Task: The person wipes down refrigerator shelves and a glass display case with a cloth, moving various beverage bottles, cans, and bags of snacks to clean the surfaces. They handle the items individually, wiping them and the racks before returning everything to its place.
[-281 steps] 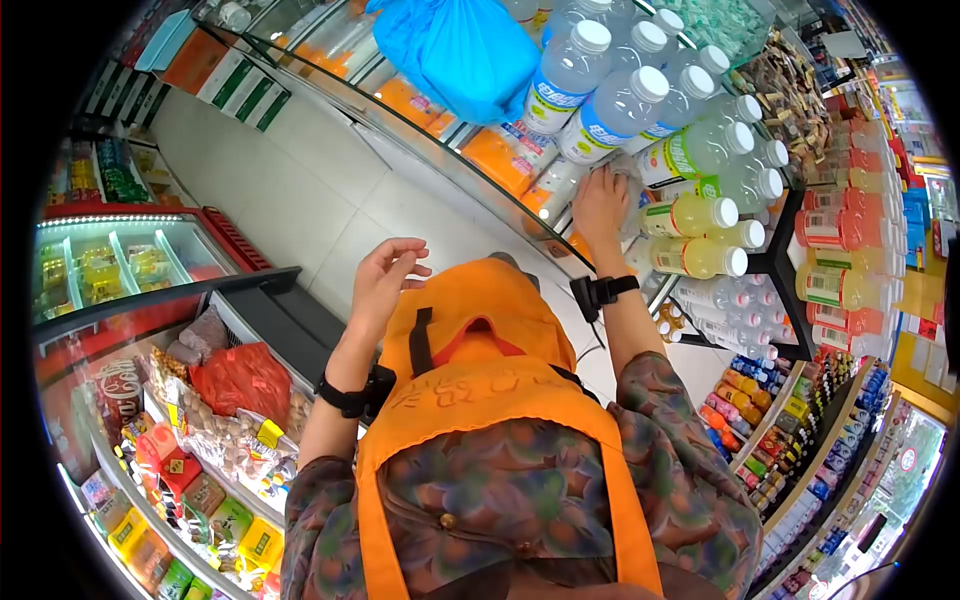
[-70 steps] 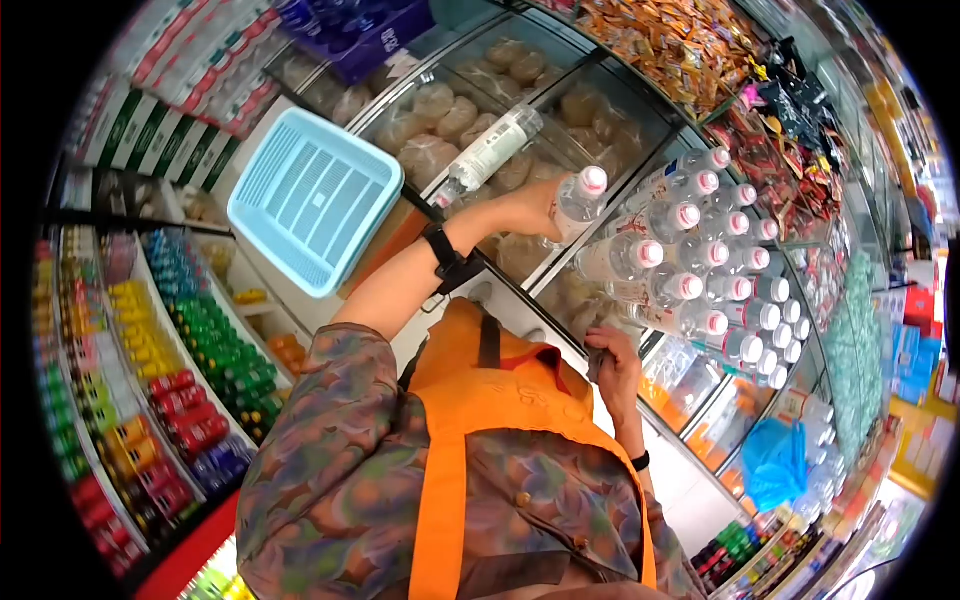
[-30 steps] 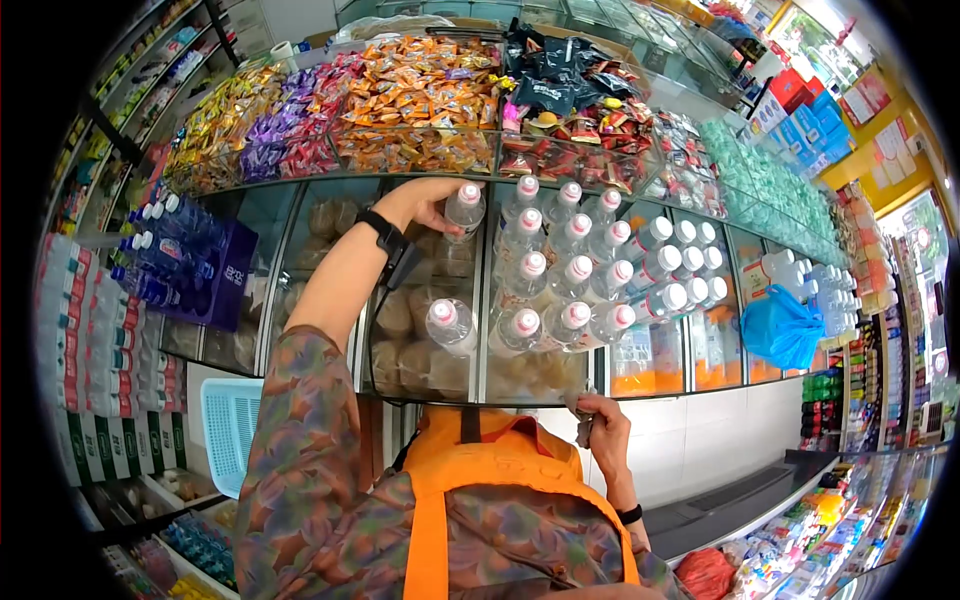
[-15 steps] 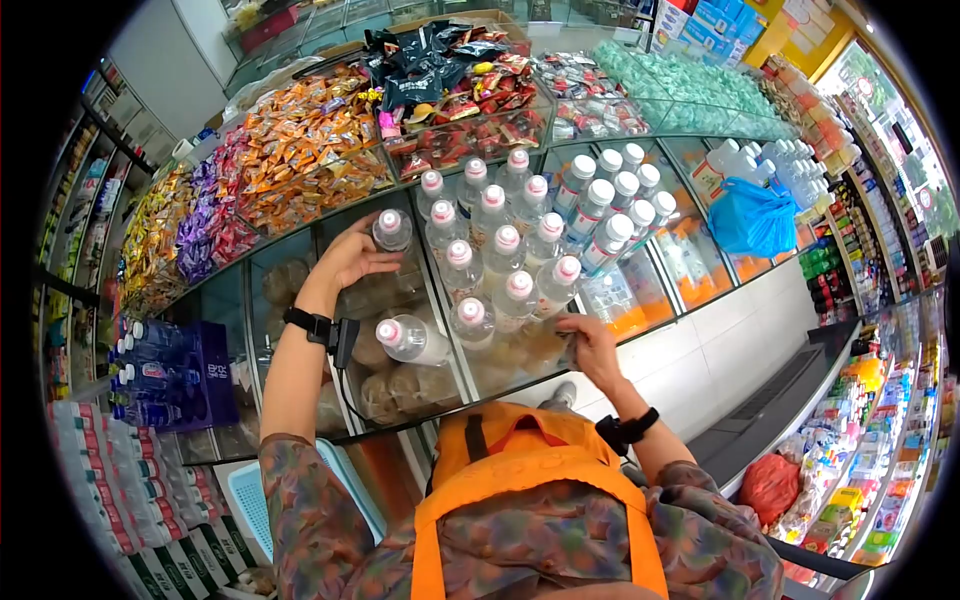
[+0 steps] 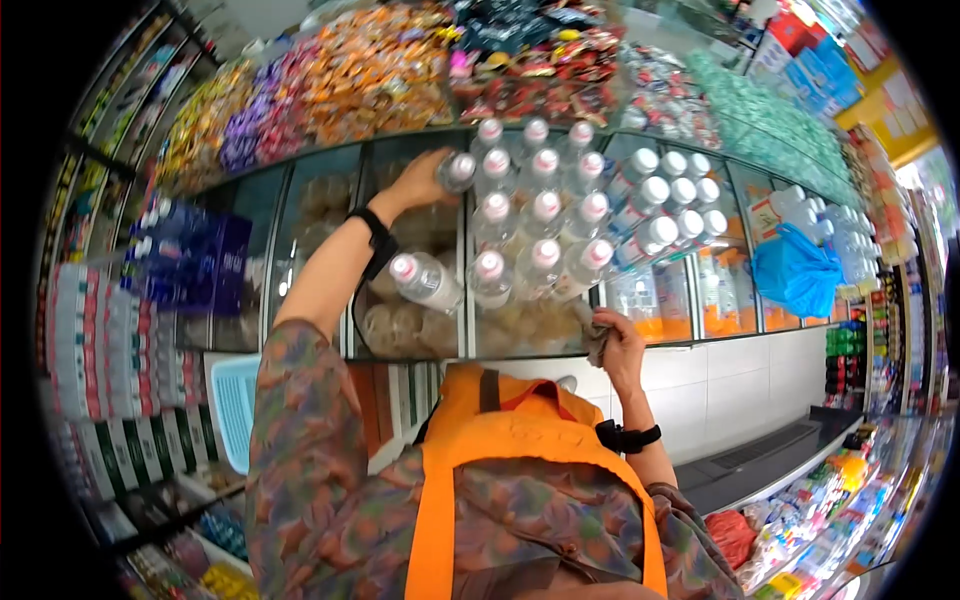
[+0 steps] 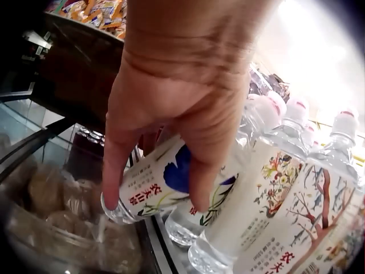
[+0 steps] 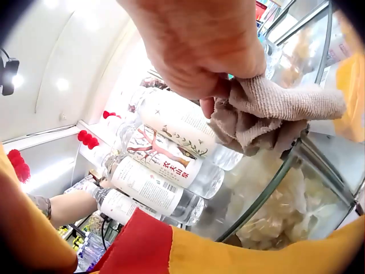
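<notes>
My left hand (image 5: 418,182) grips a clear bottle (image 5: 457,172) at the left edge of the bottle rows. In the left wrist view, the thumb and fingers of the left hand (image 6: 177,97) straddle the tilted bottle's label (image 6: 157,185), close beside other bottles (image 6: 265,200). Another pink-capped bottle (image 5: 430,284) leans nearer the body, left of the front row. My right hand (image 5: 624,352) holds a crumpled grey-brown cloth (image 5: 597,338) by the counter's front edge. The right wrist view shows the right hand (image 7: 199,45) pinching that cloth (image 7: 274,111) beside labelled bottles (image 7: 165,157).
Wrapped candies (image 5: 380,75) fill bins along the back. White-capped bottles (image 5: 655,192) and a blue bag (image 5: 797,270) stand to the right. At left are a purple box (image 5: 228,262) of bottles and a light-blue basket (image 5: 232,410). Brown bagged goods (image 5: 400,328) show under the glass.
The left hand has closed round the bottle it was beside, and that bottle now stands closer to the rows. The right hand has come slightly away from the front bottles, cloth still held. The head view has turned.
</notes>
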`<control>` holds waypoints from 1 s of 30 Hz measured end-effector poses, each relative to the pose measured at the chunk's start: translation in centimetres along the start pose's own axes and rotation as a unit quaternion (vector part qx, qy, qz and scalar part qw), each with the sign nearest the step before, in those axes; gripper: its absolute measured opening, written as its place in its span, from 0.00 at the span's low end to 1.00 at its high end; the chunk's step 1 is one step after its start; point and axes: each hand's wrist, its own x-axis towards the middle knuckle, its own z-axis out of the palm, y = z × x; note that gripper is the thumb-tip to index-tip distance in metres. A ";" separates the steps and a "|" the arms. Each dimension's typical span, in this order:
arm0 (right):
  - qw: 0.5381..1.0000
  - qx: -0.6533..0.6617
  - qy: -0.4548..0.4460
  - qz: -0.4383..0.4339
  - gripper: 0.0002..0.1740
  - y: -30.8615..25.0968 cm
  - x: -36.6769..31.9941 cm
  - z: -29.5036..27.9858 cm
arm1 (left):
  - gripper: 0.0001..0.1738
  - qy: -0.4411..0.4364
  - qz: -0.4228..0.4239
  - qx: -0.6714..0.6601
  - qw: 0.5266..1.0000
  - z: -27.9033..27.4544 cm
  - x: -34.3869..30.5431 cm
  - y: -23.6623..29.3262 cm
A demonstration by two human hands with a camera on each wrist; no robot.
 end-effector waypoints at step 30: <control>0.994 -0.017 0.105 0.035 0.17 0.4 -2.1 -1.4 | 0.35 0.044 -0.236 -0.254 0.937 -10.4 -7.3 -1.7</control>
